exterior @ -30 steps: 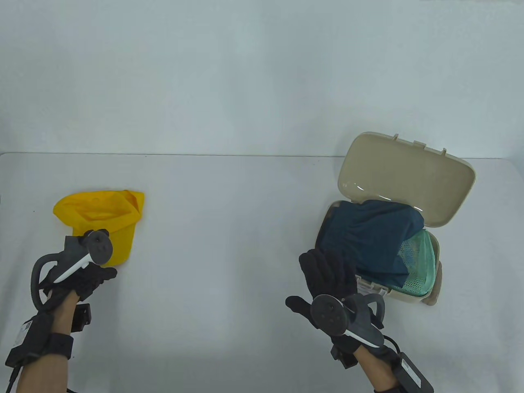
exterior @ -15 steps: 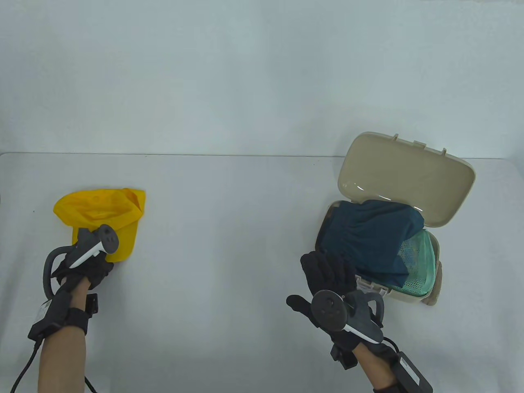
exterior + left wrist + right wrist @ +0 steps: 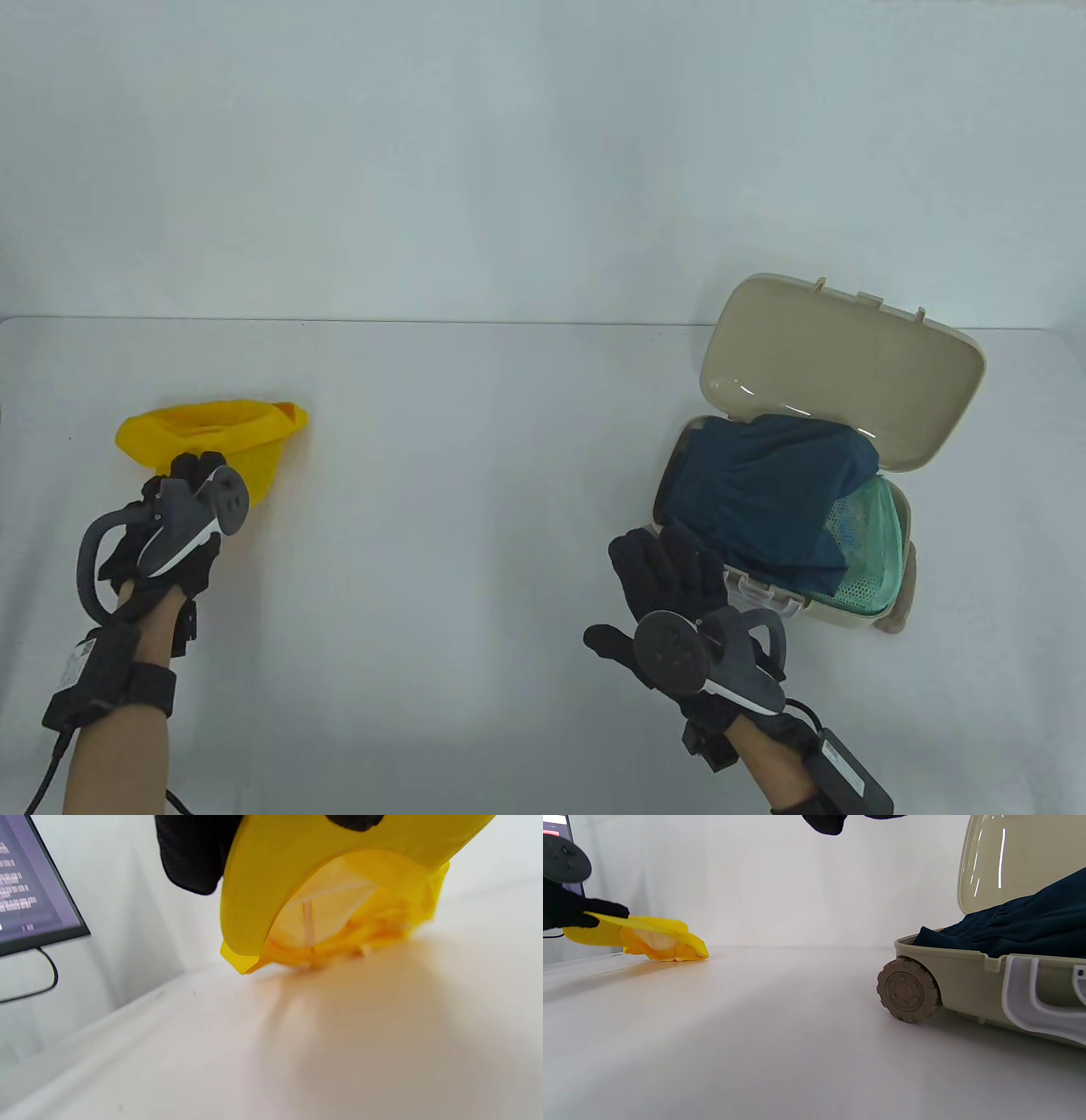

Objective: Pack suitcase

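On the table's left side, the left hand [image 3: 165, 526] pinches the brim of a yellow cap [image 3: 225, 437], its near edge lifted while its far end touches the table [image 3: 475, 475]. Right of centre, the right hand [image 3: 679, 594] hovers with fingers spread, holding nothing, just beside the open suitcase [image 3: 848, 373] (dark blue clothing [image 3: 764, 492] inside).

I get bright, even light from overhead, with soft shadows on the tabletop [image 3: 475, 475]. My left wrist view is smeared: the yellow cap [image 3: 339, 899] is blurred and throws an orange glow beneath it. Glare streaks the suitcase lid [image 3: 1009, 857]. The table view is sharp.
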Action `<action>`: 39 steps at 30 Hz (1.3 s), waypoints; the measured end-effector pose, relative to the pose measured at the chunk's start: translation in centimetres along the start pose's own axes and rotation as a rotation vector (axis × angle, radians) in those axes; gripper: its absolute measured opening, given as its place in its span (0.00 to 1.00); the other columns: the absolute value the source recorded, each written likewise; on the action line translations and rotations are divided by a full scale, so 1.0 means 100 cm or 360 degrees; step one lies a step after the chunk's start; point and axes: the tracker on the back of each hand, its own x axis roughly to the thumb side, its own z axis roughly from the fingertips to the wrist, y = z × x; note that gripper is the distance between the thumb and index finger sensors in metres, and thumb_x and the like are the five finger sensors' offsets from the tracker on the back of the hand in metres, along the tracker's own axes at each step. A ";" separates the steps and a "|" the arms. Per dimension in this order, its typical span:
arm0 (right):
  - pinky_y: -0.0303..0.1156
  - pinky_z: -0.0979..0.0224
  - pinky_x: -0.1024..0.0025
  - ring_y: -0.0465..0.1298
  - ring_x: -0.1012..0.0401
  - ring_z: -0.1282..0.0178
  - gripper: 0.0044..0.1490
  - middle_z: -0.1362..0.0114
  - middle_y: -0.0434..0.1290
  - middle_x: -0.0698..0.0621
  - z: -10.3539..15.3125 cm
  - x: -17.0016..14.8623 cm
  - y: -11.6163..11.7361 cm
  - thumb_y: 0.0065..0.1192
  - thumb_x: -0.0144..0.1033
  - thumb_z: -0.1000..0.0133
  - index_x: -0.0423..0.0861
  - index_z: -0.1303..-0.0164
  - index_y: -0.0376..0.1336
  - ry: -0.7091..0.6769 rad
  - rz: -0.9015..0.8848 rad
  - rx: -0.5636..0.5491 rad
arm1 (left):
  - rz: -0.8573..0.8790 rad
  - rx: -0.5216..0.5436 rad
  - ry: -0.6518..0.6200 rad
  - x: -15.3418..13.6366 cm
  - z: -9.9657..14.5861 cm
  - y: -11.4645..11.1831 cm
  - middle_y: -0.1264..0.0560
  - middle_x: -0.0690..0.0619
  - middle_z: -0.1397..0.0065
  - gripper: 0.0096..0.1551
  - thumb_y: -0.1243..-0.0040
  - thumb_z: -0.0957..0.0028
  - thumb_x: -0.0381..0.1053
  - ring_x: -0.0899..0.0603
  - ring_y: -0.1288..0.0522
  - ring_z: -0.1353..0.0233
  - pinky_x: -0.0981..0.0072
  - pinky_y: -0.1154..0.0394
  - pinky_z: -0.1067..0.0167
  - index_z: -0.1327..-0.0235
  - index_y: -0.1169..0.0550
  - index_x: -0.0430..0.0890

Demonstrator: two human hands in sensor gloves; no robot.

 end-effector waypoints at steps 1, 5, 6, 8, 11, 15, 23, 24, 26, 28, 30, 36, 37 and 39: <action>0.46 0.18 0.35 0.49 0.39 0.11 0.61 0.10 0.48 0.46 0.000 0.000 0.000 0.35 0.75 0.51 0.47 0.15 0.37 -0.0006 -0.0001 0.0000 | 0.0020 0.0048 -0.0008 0.001 0.004 0.009 0.46 0.56 0.13 0.35 0.59 0.39 0.48 0.40 0.35 0.16 0.51 0.30 0.23 0.21 0.53 0.62; 0.46 0.18 0.35 0.49 0.39 0.11 0.61 0.10 0.48 0.46 0.001 0.001 -0.003 0.35 0.75 0.51 0.47 0.15 0.37 -0.0027 -0.0021 -0.0014 | 0.0054 0.0290 -0.0081 0.011 0.033 0.057 0.46 0.55 0.13 0.35 0.59 0.39 0.48 0.40 0.34 0.16 0.51 0.30 0.23 0.21 0.52 0.62; 0.46 0.18 0.35 0.49 0.38 0.11 0.61 0.10 0.48 0.46 0.001 0.001 -0.003 0.35 0.75 0.51 0.47 0.15 0.37 -0.0031 -0.0024 -0.0010 | 0.0071 0.0333 -0.0100 0.015 0.039 0.065 0.46 0.55 0.13 0.35 0.59 0.39 0.48 0.40 0.34 0.16 0.51 0.30 0.24 0.21 0.53 0.61; 0.46 0.18 0.35 0.48 0.38 0.11 0.61 0.09 0.47 0.46 0.001 0.002 -0.002 0.35 0.75 0.51 0.47 0.15 0.38 -0.0046 -0.0032 0.0010 | 0.0093 0.0407 -0.0150 0.025 0.053 0.080 0.46 0.54 0.13 0.35 0.59 0.39 0.48 0.40 0.34 0.17 0.50 0.30 0.24 0.21 0.53 0.61; 0.46 0.19 0.35 0.48 0.38 0.11 0.61 0.09 0.47 0.46 0.001 0.003 -0.002 0.35 0.75 0.51 0.47 0.15 0.38 -0.0061 -0.0008 0.0011 | 0.0077 0.0512 -0.0244 0.046 0.076 0.093 0.46 0.54 0.13 0.35 0.59 0.39 0.48 0.40 0.34 0.17 0.50 0.30 0.24 0.20 0.52 0.61; 0.46 0.19 0.35 0.48 0.38 0.11 0.61 0.10 0.48 0.46 0.003 0.005 -0.003 0.35 0.75 0.51 0.47 0.15 0.38 -0.0075 0.0001 -0.0004 | 0.0102 0.0614 -0.0398 0.077 0.105 0.100 0.45 0.53 0.13 0.35 0.59 0.39 0.47 0.40 0.34 0.17 0.50 0.30 0.24 0.20 0.52 0.60; 0.46 0.19 0.35 0.48 0.38 0.11 0.61 0.09 0.48 0.46 0.003 0.005 -0.002 0.35 0.75 0.51 0.47 0.15 0.38 -0.0073 0.0009 -0.0007 | 0.0130 0.0720 -0.0665 0.128 0.145 0.086 0.45 0.53 0.13 0.35 0.59 0.39 0.47 0.39 0.33 0.17 0.50 0.29 0.25 0.20 0.52 0.59; 0.46 0.19 0.35 0.48 0.38 0.11 0.61 0.10 0.48 0.46 0.003 0.004 -0.002 0.35 0.75 0.51 0.47 0.15 0.38 -0.0066 0.0014 -0.0004 | 0.0166 0.0724 -0.0694 0.133 0.148 0.083 0.45 0.53 0.13 0.35 0.59 0.39 0.47 0.39 0.33 0.17 0.50 0.29 0.25 0.20 0.52 0.59; 0.45 0.19 0.35 0.48 0.38 0.11 0.61 0.10 0.48 0.46 0.002 0.003 -0.002 0.35 0.75 0.51 0.47 0.15 0.38 -0.0055 0.0016 -0.0002 | 0.0222 0.0719 -0.0743 0.138 0.151 0.078 0.45 0.53 0.13 0.35 0.59 0.39 0.47 0.39 0.33 0.18 0.50 0.29 0.25 0.20 0.52 0.59; 0.45 0.19 0.35 0.48 0.37 0.11 0.61 0.09 0.48 0.46 0.001 0.001 -0.001 0.35 0.75 0.51 0.47 0.15 0.38 -0.0034 -0.0001 0.0007 | 0.0188 0.0729 -0.0800 0.144 0.154 0.074 0.45 0.53 0.13 0.35 0.59 0.39 0.47 0.39 0.33 0.17 0.51 0.29 0.25 0.20 0.52 0.59; 0.45 0.19 0.35 0.48 0.37 0.11 0.61 0.09 0.48 0.46 -0.001 0.000 -0.001 0.35 0.75 0.51 0.47 0.15 0.38 -0.0020 0.0001 0.0011 | 0.0160 0.0747 -0.0812 0.146 0.155 0.072 0.45 0.53 0.13 0.35 0.59 0.39 0.47 0.40 0.33 0.17 0.51 0.29 0.25 0.20 0.53 0.60; 0.47 0.18 0.35 0.48 0.37 0.11 0.61 0.09 0.47 0.46 -0.021 0.002 -0.021 0.34 0.76 0.51 0.48 0.14 0.38 0.0020 -0.0007 0.0034 | 0.0191 0.0748 -0.0835 0.146 0.155 0.071 0.45 0.53 0.13 0.35 0.59 0.39 0.47 0.40 0.33 0.17 0.51 0.29 0.25 0.20 0.52 0.60; 0.48 0.18 0.35 0.49 0.37 0.11 0.61 0.09 0.48 0.46 -0.031 0.003 -0.033 0.34 0.76 0.51 0.48 0.14 0.38 0.0028 -0.0007 0.0025 | 0.0198 0.0757 -0.0840 0.145 0.156 0.072 0.45 0.53 0.13 0.35 0.59 0.39 0.47 0.40 0.33 0.17 0.51 0.29 0.25 0.20 0.52 0.60; 0.50 0.18 0.35 0.51 0.38 0.11 0.61 0.09 0.48 0.47 -0.048 0.005 -0.054 0.34 0.76 0.51 0.48 0.14 0.38 0.0044 -0.0050 0.0007 | 0.0211 0.0776 -0.0847 0.144 0.158 0.074 0.45 0.53 0.13 0.35 0.59 0.39 0.47 0.39 0.33 0.17 0.51 0.29 0.25 0.20 0.52 0.60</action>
